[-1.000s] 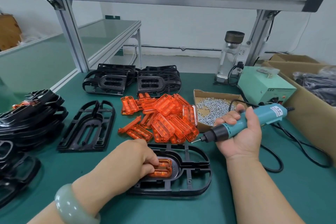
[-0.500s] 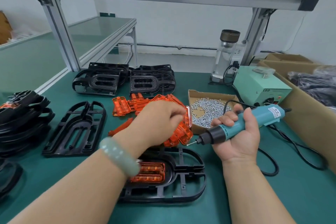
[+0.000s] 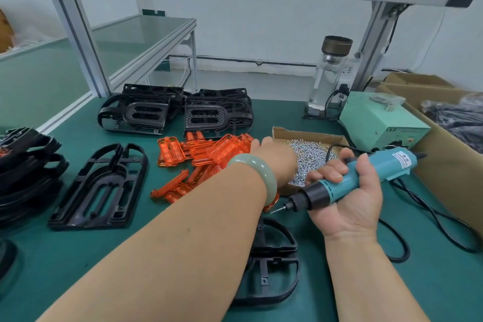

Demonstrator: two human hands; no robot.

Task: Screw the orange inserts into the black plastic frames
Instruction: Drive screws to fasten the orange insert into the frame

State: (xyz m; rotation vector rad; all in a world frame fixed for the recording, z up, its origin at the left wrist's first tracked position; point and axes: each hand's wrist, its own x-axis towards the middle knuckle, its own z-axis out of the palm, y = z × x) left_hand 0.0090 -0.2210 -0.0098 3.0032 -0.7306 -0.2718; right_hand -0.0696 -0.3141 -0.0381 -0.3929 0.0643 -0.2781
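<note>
We are reaching our left hand [image 3: 274,158] into the cardboard box [image 3: 300,132] of screws [image 3: 313,151]. Its fingertips are hidden, so we cannot tell whether that grip is pinching a screw. Our right hand [image 3: 350,204] is wrapping its grip around the electric screwdriver [image 3: 376,170], bit pointing left. The black frame [image 3: 277,249] is lying on the bench [image 3: 431,282] under our left forearm, which is hiding any seated insert. Loose orange inserts [image 3: 206,151] are piled beyond. We are judging it best to lift a single screw and seat it squarely on the bit. The mint power box [image 3: 379,117] is showing "LED"; the screwdriver's label is unreadable.
</note>
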